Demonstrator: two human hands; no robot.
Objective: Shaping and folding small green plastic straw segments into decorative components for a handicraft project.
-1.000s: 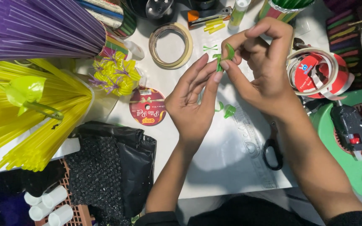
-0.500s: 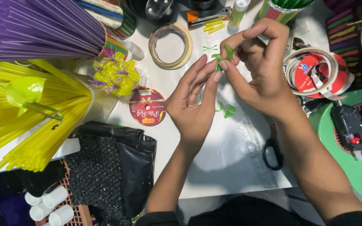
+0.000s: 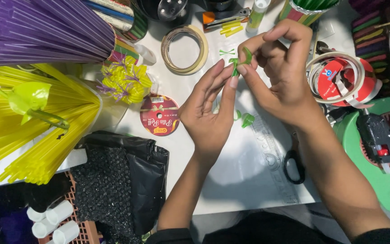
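You are pinching a small green piece in the upper middle of the frame, your right hand closing on its top while your left hand's fingertips are pressing it from below-left, its length running upright.

Round maroon ribbon-spool label flat on the white counter, just left of the left hand, with gold lettering, a small white barcode patch at its top edge and a small orange patch near the bottom. Red-and-white round label inside a clear tape roll at the right, beside the right hand, partly crossed by loose white tape. Black bubble-lined mailer bag, crumpled, at lower left over an orange basket. Striped red, green and cream wrapper around the base of the purple straw bundle, upper left. No screens or signs in view.
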